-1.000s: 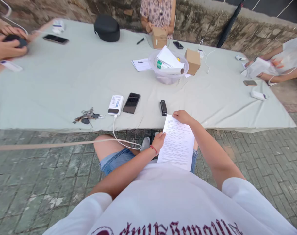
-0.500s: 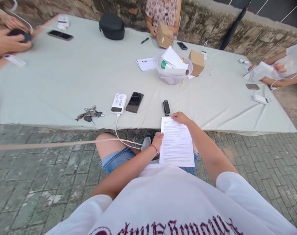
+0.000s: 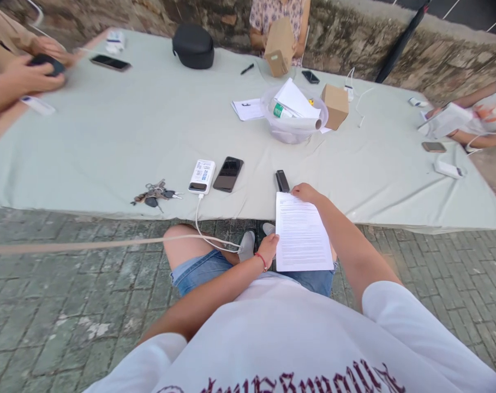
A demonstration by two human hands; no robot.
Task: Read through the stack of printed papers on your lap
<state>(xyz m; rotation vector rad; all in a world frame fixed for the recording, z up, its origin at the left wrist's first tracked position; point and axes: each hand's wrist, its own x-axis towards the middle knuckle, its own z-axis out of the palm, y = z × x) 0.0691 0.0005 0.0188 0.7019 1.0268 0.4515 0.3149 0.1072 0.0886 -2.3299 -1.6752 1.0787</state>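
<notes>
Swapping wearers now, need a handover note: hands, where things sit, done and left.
Left hand: grips the printed sheet at its left edge.
Right hand: pinches the sheet's top edge.
The sheet is held over the lap, at the table edge.
On the table nearby: small black device, phone, power bank, keys.
Done: sheet is in hand.
Left: cannot tell.

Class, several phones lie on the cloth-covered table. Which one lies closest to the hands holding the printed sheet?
The black phone lying face up beside the white power bank, just left of the right hand. The other phones sit far off, along the table's far edge and right end.
</notes>
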